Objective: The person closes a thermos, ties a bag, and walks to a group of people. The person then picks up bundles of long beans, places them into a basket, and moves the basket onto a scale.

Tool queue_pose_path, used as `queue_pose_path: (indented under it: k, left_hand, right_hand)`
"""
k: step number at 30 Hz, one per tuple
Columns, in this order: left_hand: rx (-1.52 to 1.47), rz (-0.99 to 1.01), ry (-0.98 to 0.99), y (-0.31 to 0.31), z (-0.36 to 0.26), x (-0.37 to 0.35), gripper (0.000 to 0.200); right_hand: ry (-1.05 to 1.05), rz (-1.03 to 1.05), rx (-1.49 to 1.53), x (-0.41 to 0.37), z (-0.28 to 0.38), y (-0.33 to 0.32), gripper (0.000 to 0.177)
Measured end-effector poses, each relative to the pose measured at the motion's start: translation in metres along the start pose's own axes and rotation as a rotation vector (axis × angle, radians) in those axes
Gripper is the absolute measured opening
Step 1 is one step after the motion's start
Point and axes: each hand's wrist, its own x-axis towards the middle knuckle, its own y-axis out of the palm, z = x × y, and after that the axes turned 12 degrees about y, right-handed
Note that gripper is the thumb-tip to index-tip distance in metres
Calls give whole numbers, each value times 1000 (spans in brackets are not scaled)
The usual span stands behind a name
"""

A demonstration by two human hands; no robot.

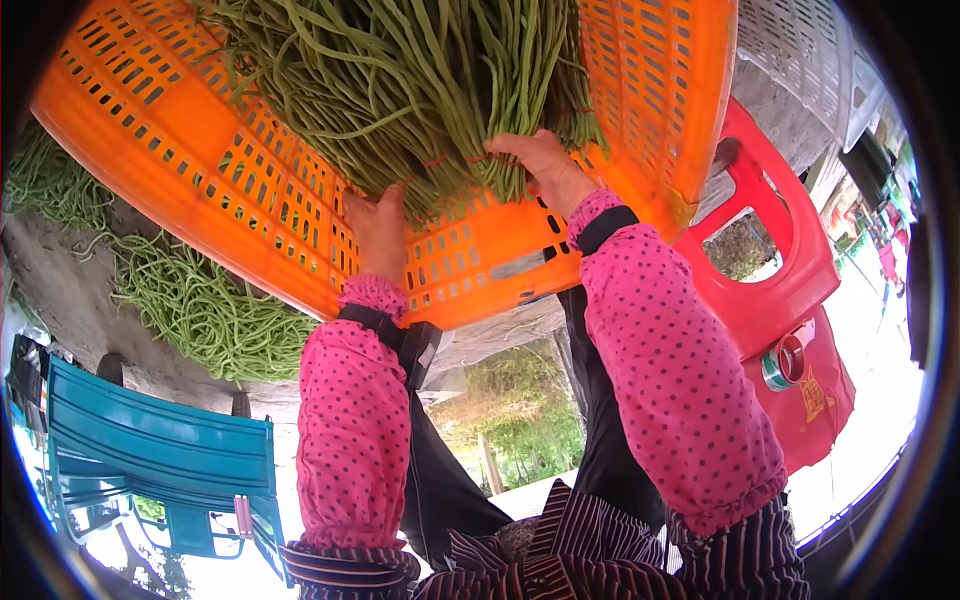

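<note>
A large pile of green yardlong beans (400, 75) lies inside an orange slotted plastic basket (180, 170). Thin red bands tie some of the beans near their gathered ends. My right hand (552, 172) is closed on one bundle, its thumb laid across the stalks and its other fingers hidden beneath. At the left inner side of the basket, my left hand (378, 235) touches the bean ends. Its thumb points up, but most of its fingers are out of sight, so its grip cannot be made out. Pink dotted sleeves cover both forearms.
Loose yardlong beans (215, 310) lie on the grey ground at left, near a blue-green vehicle (165, 430). A red plastic stool (770, 230) stands right of the basket, with a red bag (800, 400) beside it. A white slotted basket (810, 50) is at upper right.
</note>
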Motion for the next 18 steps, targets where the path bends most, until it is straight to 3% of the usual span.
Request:
queue_pose_path:
  k: [3, 9, 12, 18]
  left_hand:
    - [130, 66, 28, -2, 5, 11, 49]
    - [139, 122, 60, -5, -8, 8, 44]
    - [166, 146, 96, -5, -15, 2, 47]
    - [419, 178, 167, -5, -2, 5, 49]
  right_hand:
    - [76, -43, 18, 10, 0, 2, 50]
    - [-10, -79, -182, -15, 8, 13, 78]
    - [-55, -117, -155, -17, 9, 16, 76]
    - [-104, 19, -151, -1, 3, 17, 68]
